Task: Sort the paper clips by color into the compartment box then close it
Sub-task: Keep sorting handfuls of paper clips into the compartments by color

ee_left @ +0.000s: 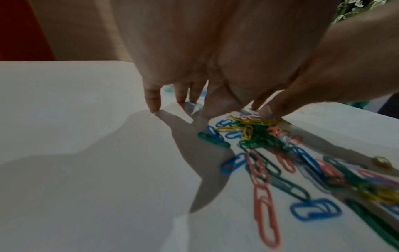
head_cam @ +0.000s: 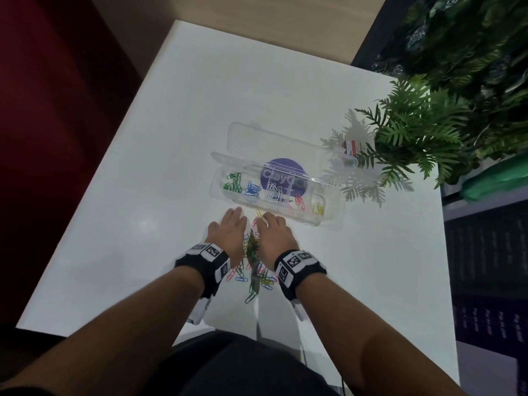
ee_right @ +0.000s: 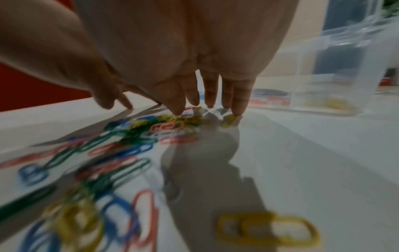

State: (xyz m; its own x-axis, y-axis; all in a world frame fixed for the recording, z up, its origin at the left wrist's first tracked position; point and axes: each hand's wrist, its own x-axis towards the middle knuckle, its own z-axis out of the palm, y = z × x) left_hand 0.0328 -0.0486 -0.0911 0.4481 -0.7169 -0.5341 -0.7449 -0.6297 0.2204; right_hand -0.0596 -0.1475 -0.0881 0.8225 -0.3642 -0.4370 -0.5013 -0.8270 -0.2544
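Observation:
A clear compartment box (head_cam: 275,192) lies open on the white table (head_cam: 143,224), lid tilted back; it holds green, blue, white, red and yellow clips in separate sections. A loose pile of mixed paper clips (head_cam: 253,264) lies between my wrists. My left hand (head_cam: 230,227) rests flat, fingers straight, fingertips (ee_left: 153,105) touching the table left of the pile (ee_left: 270,153). My right hand (head_cam: 273,228) lies flat on the pile's far end, fingertips (ee_right: 236,109) pressing on clips (ee_right: 164,127) just short of the box (ee_right: 336,68).
A fern plant (head_cam: 414,130) leans over the table's right side, close to the box's right end. A dark shelf unit (head_cam: 485,267) stands at the right. The table's near edge (head_cam: 114,327) runs below my forearms.

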